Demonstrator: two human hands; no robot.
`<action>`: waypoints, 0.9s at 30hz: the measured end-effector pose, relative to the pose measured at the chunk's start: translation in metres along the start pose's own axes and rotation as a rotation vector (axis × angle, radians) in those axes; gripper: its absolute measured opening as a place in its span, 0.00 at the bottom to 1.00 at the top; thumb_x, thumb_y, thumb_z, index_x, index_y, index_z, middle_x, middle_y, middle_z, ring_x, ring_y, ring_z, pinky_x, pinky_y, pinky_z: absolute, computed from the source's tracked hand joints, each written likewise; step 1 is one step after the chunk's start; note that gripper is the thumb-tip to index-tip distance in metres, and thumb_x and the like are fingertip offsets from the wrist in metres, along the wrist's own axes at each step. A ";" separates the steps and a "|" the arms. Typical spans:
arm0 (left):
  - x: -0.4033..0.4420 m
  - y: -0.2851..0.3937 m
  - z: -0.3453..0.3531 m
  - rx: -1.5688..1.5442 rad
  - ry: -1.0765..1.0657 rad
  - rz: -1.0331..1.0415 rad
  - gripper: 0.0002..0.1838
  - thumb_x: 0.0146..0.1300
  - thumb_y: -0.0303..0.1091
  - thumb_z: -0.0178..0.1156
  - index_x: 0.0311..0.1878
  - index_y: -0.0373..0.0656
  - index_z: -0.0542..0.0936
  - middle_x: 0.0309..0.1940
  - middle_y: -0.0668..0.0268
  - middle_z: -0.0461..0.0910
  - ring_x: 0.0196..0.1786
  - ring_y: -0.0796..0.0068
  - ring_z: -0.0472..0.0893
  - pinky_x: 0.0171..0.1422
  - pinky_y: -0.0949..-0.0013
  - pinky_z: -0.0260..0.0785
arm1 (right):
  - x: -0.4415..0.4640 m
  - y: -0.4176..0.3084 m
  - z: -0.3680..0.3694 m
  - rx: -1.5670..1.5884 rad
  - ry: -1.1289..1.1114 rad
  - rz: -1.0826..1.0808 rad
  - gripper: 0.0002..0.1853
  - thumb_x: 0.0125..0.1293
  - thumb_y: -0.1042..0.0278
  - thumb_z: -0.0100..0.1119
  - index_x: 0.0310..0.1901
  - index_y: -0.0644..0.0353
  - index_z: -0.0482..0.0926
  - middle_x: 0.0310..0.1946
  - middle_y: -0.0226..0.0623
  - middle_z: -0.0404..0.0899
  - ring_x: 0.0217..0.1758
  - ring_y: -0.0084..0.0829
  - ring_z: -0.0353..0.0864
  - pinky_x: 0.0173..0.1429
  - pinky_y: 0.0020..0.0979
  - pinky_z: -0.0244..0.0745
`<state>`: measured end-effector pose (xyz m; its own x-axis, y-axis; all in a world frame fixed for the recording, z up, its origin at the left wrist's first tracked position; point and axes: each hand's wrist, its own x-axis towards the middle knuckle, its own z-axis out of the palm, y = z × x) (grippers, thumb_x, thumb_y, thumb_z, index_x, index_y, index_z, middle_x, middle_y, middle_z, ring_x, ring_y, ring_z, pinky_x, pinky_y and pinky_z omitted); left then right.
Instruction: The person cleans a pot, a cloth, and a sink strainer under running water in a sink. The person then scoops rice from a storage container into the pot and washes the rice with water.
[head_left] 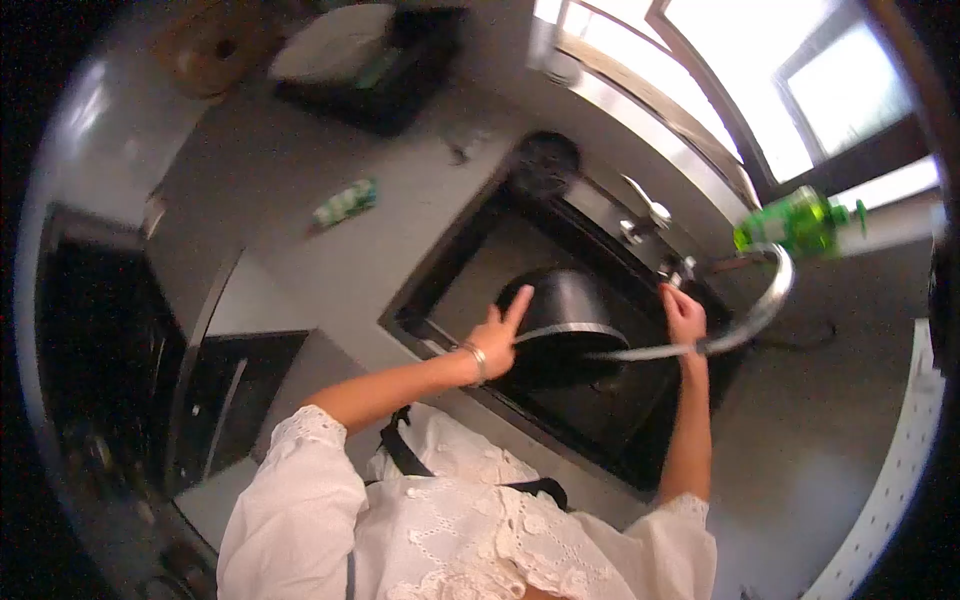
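Observation:
A dark pot [570,297] is tilted over the black sink [462,290], its pale rim and dark opening turned toward me. My left hand [492,340] grips the pot at its left side, the index finger stretched along the outer wall. On the far right side of the sink, my right hand [684,316] has its fingers pressed together at the tap handle [677,270]. The curved chrome spout [775,295] arches past my right wrist, and its end reaches toward the pot's opening. The pot's inside is too dark to make out.
A green pump bottle [795,222] stands by the window, right of the tap. A round black item [545,162] sits at the sink's back corner. On the left counter lies a green-and-white packet [346,203]; a black dish tray [400,85] is farther back.

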<state>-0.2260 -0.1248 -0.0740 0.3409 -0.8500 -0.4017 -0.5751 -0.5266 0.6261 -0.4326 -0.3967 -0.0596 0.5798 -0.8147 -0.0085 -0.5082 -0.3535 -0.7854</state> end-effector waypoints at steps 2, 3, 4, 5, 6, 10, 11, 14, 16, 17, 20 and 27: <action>-0.017 0.019 -0.027 0.135 -0.005 0.018 0.52 0.50 0.16 0.48 0.69 0.72 0.34 0.62 0.28 0.48 0.31 0.44 0.79 0.34 0.58 0.76 | -0.001 -0.004 -0.001 0.066 -0.134 0.024 0.18 0.65 0.67 0.50 0.53 0.67 0.73 0.48 0.41 0.78 0.50 0.28 0.76 0.54 0.25 0.67; -0.020 0.020 -0.034 0.214 -0.010 0.046 0.53 0.49 0.15 0.49 0.69 0.74 0.35 0.62 0.27 0.47 0.27 0.49 0.80 0.32 0.60 0.76 | -0.005 -0.020 0.001 0.096 -0.208 0.040 0.20 0.66 0.67 0.49 0.57 0.68 0.68 0.54 0.42 0.73 0.56 0.29 0.72 0.58 0.26 0.64; -0.024 0.016 -0.035 0.302 0.068 0.146 0.53 0.48 0.14 0.48 0.69 0.74 0.36 0.62 0.28 0.47 0.25 0.54 0.79 0.29 0.62 0.76 | -0.011 -0.022 0.007 0.040 -0.209 0.001 0.22 0.66 0.68 0.49 0.60 0.67 0.65 0.59 0.43 0.68 0.61 0.32 0.68 0.62 0.28 0.61; -0.026 0.009 -0.036 0.391 0.144 0.246 0.54 0.47 0.13 0.48 0.70 0.74 0.37 0.62 0.28 0.46 0.22 0.58 0.79 0.26 0.65 0.76 | -0.020 -0.031 0.018 0.205 -0.181 -0.017 0.23 0.66 0.69 0.49 0.61 0.66 0.64 0.61 0.41 0.66 0.64 0.34 0.64 0.65 0.30 0.58; -0.029 0.000 -0.034 0.467 0.279 0.368 0.53 0.46 0.13 0.47 0.70 0.75 0.41 0.63 0.29 0.46 0.21 0.63 0.80 0.23 0.67 0.75 | -0.027 -0.040 0.023 0.310 -0.202 0.007 0.22 0.66 0.69 0.48 0.61 0.66 0.64 0.62 0.41 0.65 0.65 0.35 0.64 0.66 0.31 0.57; -0.044 -0.003 -0.052 0.713 0.716 0.614 0.49 0.47 0.18 0.50 0.69 0.74 0.48 0.66 0.44 0.53 0.18 0.76 0.70 0.18 0.77 0.69 | -0.041 -0.002 0.047 0.428 -0.347 0.107 0.17 0.67 0.64 0.49 0.51 0.68 0.74 0.47 0.40 0.77 0.52 0.31 0.74 0.56 0.29 0.66; -0.047 0.000 -0.060 0.768 0.782 0.639 0.48 0.47 0.19 0.50 0.69 0.74 0.48 0.67 0.46 0.53 0.19 0.78 0.67 0.17 0.79 0.68 | -0.044 -0.001 0.056 0.460 -0.387 0.116 0.17 0.66 0.64 0.49 0.51 0.68 0.74 0.47 0.40 0.77 0.52 0.31 0.74 0.56 0.30 0.66; -0.063 0.005 -0.090 0.601 0.761 0.813 0.45 0.51 0.22 0.50 0.68 0.79 0.49 0.67 0.45 0.51 0.25 0.72 0.68 0.22 0.76 0.69 | -0.046 -0.017 0.087 0.438 -0.449 0.116 0.17 0.66 0.63 0.50 0.50 0.67 0.75 0.47 0.42 0.77 0.51 0.33 0.74 0.55 0.31 0.67; -0.071 0.007 -0.102 0.608 0.807 0.857 0.46 0.51 0.21 0.51 0.68 0.79 0.48 0.67 0.42 0.51 0.26 0.69 0.69 0.23 0.76 0.69 | -0.047 -0.030 0.102 0.396 -0.474 0.109 0.18 0.66 0.62 0.50 0.50 0.67 0.75 0.47 0.42 0.77 0.50 0.34 0.74 0.55 0.32 0.68; -0.076 0.007 -0.106 0.605 0.842 0.878 0.47 0.50 0.20 0.51 0.68 0.79 0.48 0.67 0.42 0.50 0.26 0.68 0.69 0.23 0.76 0.69 | -0.048 -0.036 0.109 0.366 -0.484 0.107 0.18 0.66 0.62 0.50 0.50 0.67 0.75 0.47 0.43 0.77 0.50 0.34 0.74 0.55 0.32 0.68; -0.083 0.009 -0.107 0.611 0.884 0.754 0.50 0.48 0.18 0.52 0.70 0.75 0.45 0.67 0.42 0.51 0.26 0.67 0.69 0.23 0.75 0.70 | -0.056 -0.055 0.119 0.250 -0.493 0.096 0.18 0.66 0.60 0.50 0.49 0.66 0.76 0.47 0.44 0.77 0.49 0.36 0.75 0.54 0.33 0.69; -0.140 -0.051 -0.123 -0.445 0.533 0.209 0.49 0.51 0.18 0.49 0.71 0.59 0.34 0.66 0.43 0.52 0.47 0.47 0.75 0.49 0.61 0.71 | -0.110 -0.093 0.106 -0.478 -0.458 0.093 0.18 0.66 0.58 0.51 0.48 0.65 0.77 0.47 0.47 0.77 0.48 0.40 0.75 0.52 0.36 0.71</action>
<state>-0.1529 0.0189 0.0322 0.6380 -0.7672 0.0653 -0.3496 -0.2131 0.9123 -0.3824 -0.2254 -0.0513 0.6786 -0.6110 -0.4075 -0.7339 -0.5421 -0.4093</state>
